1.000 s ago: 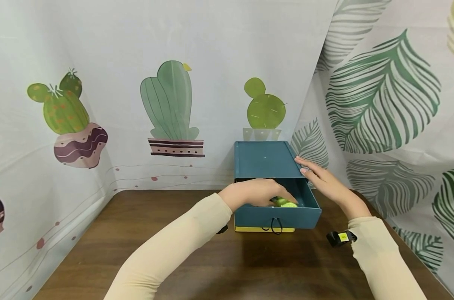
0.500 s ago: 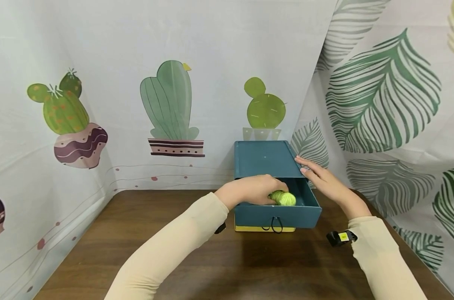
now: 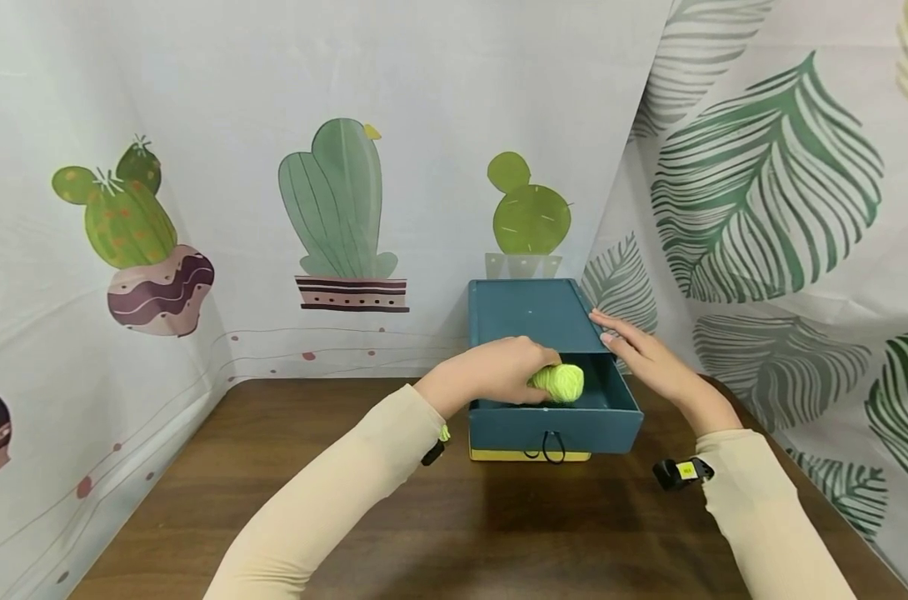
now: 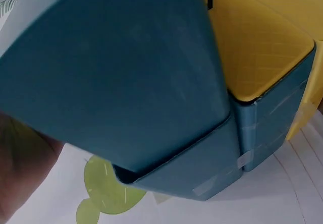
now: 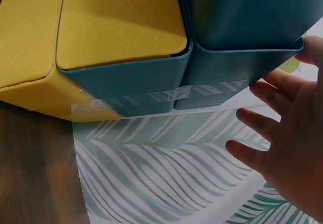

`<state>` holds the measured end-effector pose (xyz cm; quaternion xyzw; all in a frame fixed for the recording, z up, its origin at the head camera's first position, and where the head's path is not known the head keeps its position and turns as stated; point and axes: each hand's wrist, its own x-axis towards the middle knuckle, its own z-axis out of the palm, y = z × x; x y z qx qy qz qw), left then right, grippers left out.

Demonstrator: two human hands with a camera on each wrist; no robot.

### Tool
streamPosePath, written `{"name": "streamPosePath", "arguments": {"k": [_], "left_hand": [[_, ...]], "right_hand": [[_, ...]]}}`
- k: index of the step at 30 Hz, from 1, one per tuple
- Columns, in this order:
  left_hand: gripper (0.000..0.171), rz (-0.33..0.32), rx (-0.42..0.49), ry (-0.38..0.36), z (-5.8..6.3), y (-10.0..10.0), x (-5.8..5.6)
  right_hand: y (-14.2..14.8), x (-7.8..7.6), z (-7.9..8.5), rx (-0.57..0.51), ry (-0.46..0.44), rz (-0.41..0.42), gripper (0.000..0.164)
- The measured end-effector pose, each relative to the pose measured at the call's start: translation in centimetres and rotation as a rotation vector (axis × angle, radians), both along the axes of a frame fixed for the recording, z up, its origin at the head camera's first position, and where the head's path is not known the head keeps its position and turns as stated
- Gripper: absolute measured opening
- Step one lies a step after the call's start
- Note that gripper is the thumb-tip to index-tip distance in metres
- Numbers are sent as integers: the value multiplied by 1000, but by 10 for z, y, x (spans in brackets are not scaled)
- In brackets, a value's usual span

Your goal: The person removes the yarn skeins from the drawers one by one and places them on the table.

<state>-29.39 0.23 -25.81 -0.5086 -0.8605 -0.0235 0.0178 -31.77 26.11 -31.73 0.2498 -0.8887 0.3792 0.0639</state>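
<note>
In the head view my left hand [image 3: 502, 371] holds a lime-green ball of yarn [image 3: 561, 382] over the pulled-out blue drawer [image 3: 555, 428], its fingers curled round the yarn. A small bit of similar green shows below the left wrist. In the left wrist view only a dark part of the left hand [image 4: 25, 168] shows beside the drawer, and the yarn is hidden. My right hand [image 3: 649, 358] rests with straight fingers against the right side of the blue cabinet [image 3: 525, 317]. The right wrist view shows that hand [image 5: 295, 118] with fingers spread and fingertips along the cabinet's edge.
Under the blue top unit are yellow-fronted drawers [image 5: 121, 24], with clear tape across the units' sides. A black loop pull [image 3: 554, 447] hangs on the drawer front. The cabinet stands at the back of a brown wooden table [image 3: 334, 500], against a patterned cloth [image 3: 439, 167].
My left hand has lifted the ball of yarn up from inside the drawer and drawn it slightly left; more of the yarn shows now. The right hand stays against the cabinet.
</note>
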Motion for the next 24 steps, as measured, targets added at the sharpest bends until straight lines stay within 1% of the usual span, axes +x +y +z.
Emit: {"name": "streamPosePath", "arguments": {"k": [4,11,16,20,24], "left_hand": [[32,18,42,17,5,-4,0],[34,29,109,-6,15,-13,5],[35,6,151,-17,17,-20,8],[36,-17,184,-12,17,-26,9],[38,-14,204,3,18,-33,10]], "right_hand": [[0,-1,0,-6,-2,8,53],[0,-1,3,-11,-4,16,51],[1,-1,2,-5,8,12,51],[0,0,0,-5,7,11,52],[1,-1,-1,-8,2,13,52]]}}
